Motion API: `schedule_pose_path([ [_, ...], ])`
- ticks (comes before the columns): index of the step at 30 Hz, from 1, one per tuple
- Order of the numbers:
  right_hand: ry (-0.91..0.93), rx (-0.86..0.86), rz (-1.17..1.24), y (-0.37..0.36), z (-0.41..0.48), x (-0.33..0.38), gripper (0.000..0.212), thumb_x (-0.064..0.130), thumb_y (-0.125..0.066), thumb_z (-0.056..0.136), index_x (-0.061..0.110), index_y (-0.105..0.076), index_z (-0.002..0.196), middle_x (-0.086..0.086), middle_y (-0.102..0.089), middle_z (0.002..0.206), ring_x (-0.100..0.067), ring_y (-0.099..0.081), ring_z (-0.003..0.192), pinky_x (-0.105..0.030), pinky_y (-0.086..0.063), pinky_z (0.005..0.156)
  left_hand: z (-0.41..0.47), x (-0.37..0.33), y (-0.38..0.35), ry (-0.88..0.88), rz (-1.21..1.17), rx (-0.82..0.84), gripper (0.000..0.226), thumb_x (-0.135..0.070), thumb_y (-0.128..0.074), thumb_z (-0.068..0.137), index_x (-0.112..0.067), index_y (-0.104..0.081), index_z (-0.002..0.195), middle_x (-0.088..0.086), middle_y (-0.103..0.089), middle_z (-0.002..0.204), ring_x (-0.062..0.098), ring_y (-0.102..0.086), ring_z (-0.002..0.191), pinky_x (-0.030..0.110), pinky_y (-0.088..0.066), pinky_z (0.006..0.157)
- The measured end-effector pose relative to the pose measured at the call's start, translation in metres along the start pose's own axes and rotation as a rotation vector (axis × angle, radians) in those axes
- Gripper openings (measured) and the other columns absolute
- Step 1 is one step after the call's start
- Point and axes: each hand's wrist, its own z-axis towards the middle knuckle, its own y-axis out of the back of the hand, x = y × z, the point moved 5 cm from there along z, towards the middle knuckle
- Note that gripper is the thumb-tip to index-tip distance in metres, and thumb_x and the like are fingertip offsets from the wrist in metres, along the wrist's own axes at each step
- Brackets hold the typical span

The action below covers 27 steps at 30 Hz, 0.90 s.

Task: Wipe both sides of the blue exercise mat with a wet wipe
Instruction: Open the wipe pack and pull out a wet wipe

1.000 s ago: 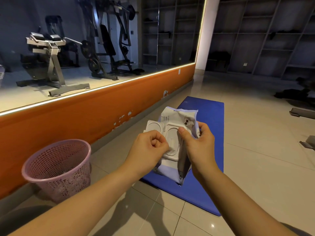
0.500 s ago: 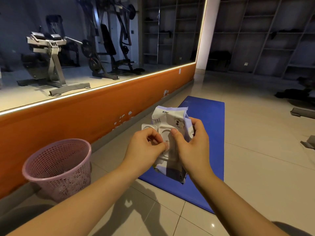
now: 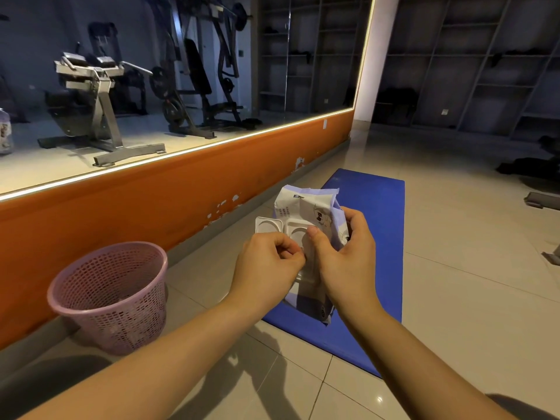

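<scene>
A blue exercise mat (image 3: pixel 375 213) lies flat on the tiled floor, running away from me beside the orange wall. In front of it I hold a white pack of wet wipes (image 3: pixel 306 207) upright with its plastic flip lid (image 3: pixel 268 226) open to the left. My right hand (image 3: pixel 342 259) grips the pack, thumb across its front. My left hand (image 3: pixel 266 265) has its fingers curled at the pack's opening, thumb and forefinger pinched together there. Whether a wipe is between them is hidden.
A pink mesh waste basket (image 3: pixel 112 295) stands on the floor at the left against the orange wall (image 3: pixel 121 213). Above the wall a large mirror (image 3: pixel 151 86) reflects gym machines. Dark items lie on the floor at the far right (image 3: pixel 527 168).
Both hands and the pack have drifted slightly left and away. The left hand's fingers have closed tighter at the opening, and the pack has crumpled more under the right hand.
</scene>
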Motion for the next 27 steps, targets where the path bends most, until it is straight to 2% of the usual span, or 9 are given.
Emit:
schedule_pose_path([
  [2, -0.004, 0.0, 0.0, 0.0, 0.001, 0.0, 0.036, 0.018, -0.073, 0.091, 0.021, -0.055, 0.123, 0.016, -0.064, 0.115, 0.004, -0.06, 0.108, -0.012, -0.053, 0.076, 0.0, -0.001, 0.0, -0.005, 0.01, 0.002, 0.013, -0.016, -0.07, 0.085, -0.02, -0.07, 0.072, -0.001, -0.065, 0.065, 0.015, -0.059, 0.061, 0.042, -0.058, 0.063],
  [5, -0.011, -0.008, -0.003, 0.002, 0.002, -0.001, 0.035, 0.019, -0.072, 0.091, 0.022, -0.056, 0.122, 0.016, -0.065, 0.113, 0.003, -0.061, 0.106, -0.013, -0.054, 0.076, -0.001, -0.003, 0.0, 0.003, -0.006, 0.027, 0.011, -0.016, -0.069, 0.085, -0.017, -0.067, 0.074, 0.001, -0.063, 0.065, 0.008, -0.051, 0.055, 0.034, -0.052, 0.058],
  [7, -0.017, -0.02, -0.007, 0.004, 0.003, -0.001, 0.032, 0.02, -0.071, 0.092, 0.023, -0.057, 0.12, 0.015, -0.066, 0.112, 0.001, -0.062, 0.105, -0.015, -0.054, 0.076, -0.002, -0.004, -0.001, 0.0, -0.006, 0.042, 0.01, -0.015, -0.067, 0.085, -0.016, -0.066, 0.075, 0.001, -0.062, 0.066, 0.007, -0.05, 0.055, 0.034, -0.051, 0.058],
  [9, -0.026, -0.034, -0.01, 0.005, 0.003, -0.002, 0.029, 0.02, -0.071, 0.092, 0.023, -0.058, 0.118, 0.016, -0.067, 0.108, 0.0, -0.063, 0.102, -0.015, -0.054, 0.074, -0.004, -0.005, -0.002, -0.035, 0.03, 0.038, 0.011, -0.016, -0.065, 0.085, -0.018, -0.064, 0.074, -0.002, -0.061, 0.069, 0.011, -0.054, 0.065, 0.037, -0.052, 0.062],
  [12, -0.04, -0.049, -0.015, 0.007, 0.003, -0.003, 0.025, 0.02, -0.069, 0.094, 0.024, -0.059, 0.116, 0.017, -0.067, 0.105, -0.002, -0.064, 0.099, -0.017, -0.054, 0.073, -0.008, -0.009, -0.004, -0.144, 0.121, 0.012, 0.013, -0.019, -0.063, 0.087, -0.021, -0.06, 0.075, -0.009, -0.058, 0.074, 0.009, -0.052, 0.081, 0.028, -0.046, 0.066],
  [17, -0.049, -0.053, -0.003, 0.008, 0.004, -0.001, 0.023, 0.019, -0.069, 0.094, 0.023, -0.059, 0.114, 0.018, -0.067, 0.103, 0.0, -0.065, 0.096, -0.015, -0.054, 0.071, -0.01, -0.011, -0.005, -0.229, 0.171, 0.024, 0.013, -0.018, -0.062, 0.089, -0.024, -0.058, 0.079, -0.012, -0.057, 0.079, 0.008, -0.05, 0.089, 0.024, -0.045, 0.071],
  [19, -0.05, -0.06, 0.012, 0.01, 0.005, 0.0, 0.024, 0.018, -0.069, 0.094, 0.022, -0.059, 0.115, 0.016, -0.067, 0.103, -0.002, -0.065, 0.097, -0.017, -0.055, 0.071, -0.009, -0.007, -0.003, -0.189, 0.088, 0.021, 0.013, -0.018, -0.066, 0.091, -0.025, -0.062, 0.081, -0.011, -0.061, 0.08, 0.008, -0.056, 0.086, 0.024, -0.049, 0.071],
  [22, -0.032, -0.075, 0.022, 0.014, 0.009, 0.005, 0.026, 0.018, -0.07, 0.093, 0.021, -0.058, 0.116, 0.015, -0.067, 0.105, -0.004, -0.065, 0.099, -0.019, -0.056, 0.072, -0.008, -0.003, 0.001, -0.071, -0.103, 0.0, 0.01, -0.017, -0.069, 0.094, -0.022, -0.068, 0.085, -0.007, -0.068, 0.075, 0.012, -0.062, 0.071, 0.027, -0.056, 0.065],
  [27, 0.013, -0.055, 0.018, 0.011, 0.007, 0.013, 0.03, 0.017, -0.071, 0.093, 0.022, -0.057, 0.12, 0.02, -0.064, 0.108, 0.001, -0.062, 0.105, -0.015, -0.055, 0.076, -0.007, -0.008, 0.006, -0.06, -0.181, -0.024, 0.008, -0.012, -0.073, 0.091, -0.015, -0.072, 0.083, -0.008, -0.07, 0.07, 0.004, -0.062, 0.063, 0.014, -0.049, 0.061],
])
